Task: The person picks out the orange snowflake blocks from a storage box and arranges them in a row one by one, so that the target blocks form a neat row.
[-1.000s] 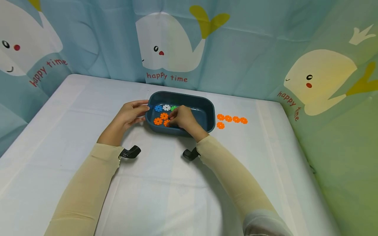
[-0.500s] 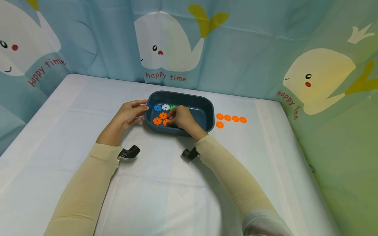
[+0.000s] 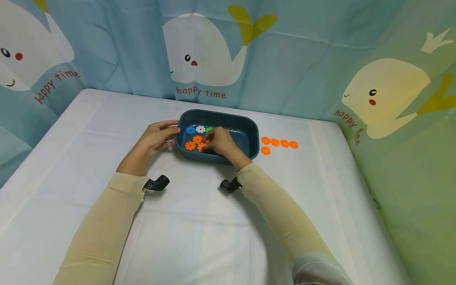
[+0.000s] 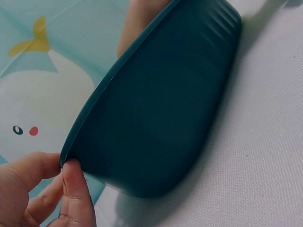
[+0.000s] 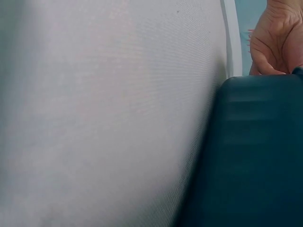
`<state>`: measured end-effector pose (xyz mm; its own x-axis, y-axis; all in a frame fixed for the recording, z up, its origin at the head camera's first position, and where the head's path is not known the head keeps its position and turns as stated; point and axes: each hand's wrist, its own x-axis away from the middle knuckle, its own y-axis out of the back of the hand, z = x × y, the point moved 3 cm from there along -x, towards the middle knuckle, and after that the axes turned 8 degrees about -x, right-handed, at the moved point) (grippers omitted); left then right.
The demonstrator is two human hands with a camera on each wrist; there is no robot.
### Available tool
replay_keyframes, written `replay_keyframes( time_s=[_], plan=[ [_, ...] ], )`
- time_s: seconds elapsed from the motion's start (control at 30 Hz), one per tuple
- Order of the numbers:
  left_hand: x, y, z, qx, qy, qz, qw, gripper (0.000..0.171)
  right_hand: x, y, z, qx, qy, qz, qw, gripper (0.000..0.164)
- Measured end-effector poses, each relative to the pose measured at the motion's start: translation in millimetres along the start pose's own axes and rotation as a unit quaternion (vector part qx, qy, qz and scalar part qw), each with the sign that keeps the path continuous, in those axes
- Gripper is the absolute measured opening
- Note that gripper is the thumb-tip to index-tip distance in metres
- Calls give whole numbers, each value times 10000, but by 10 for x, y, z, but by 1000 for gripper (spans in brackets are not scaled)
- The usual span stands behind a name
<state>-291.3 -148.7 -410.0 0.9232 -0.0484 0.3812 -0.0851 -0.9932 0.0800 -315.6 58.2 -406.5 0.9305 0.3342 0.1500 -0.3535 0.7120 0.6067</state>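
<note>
A dark teal plastic basin [image 3: 217, 158] stands on the table. My left hand [image 3: 158, 136] holds its left end; in the left wrist view the thumb and a finger of that hand [image 4: 47, 189] pinch the basin's rim. My right hand [image 3: 223, 143] reaches inside over the front wall. Its curled fingers pinch an orange snowflake disc [image 3: 200, 147], partly covered by the fingertips. Beside it lie two more orange discs [image 3: 190, 146]. Behind them are a blue disc [image 3: 190, 130], a white disc [image 3: 200, 129] and a green disc [image 3: 208, 130] partly hidden by the right hand.
Right of the basin, several orange discs [image 3: 275, 142] lie in a row on the white tablecloth [image 3: 185, 229], with a single orange disc [image 3: 265, 151] in front of the row's left end. A whale-print curtain [image 3: 303, 59] hangs behind the table.
Almost nothing differs. The orange disc at my right fingertips shows slightly more and has shifted a little; the left hand and basin stay put.
</note>
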Motion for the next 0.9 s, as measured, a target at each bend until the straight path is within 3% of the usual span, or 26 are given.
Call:
replay_keyframes(
  time_s=[0.63, 0.9],
  plan=[
    [-7, 17, 10, -94, -27, -51, 9999, 51, 12, 46, -3, -117, -35, -104, 9999, 11],
    [1, 19, 5, -55, -24, -5, 10000, 51, 37, 139, -32, -525, -117, -74, 9985, 10]
  ],
)
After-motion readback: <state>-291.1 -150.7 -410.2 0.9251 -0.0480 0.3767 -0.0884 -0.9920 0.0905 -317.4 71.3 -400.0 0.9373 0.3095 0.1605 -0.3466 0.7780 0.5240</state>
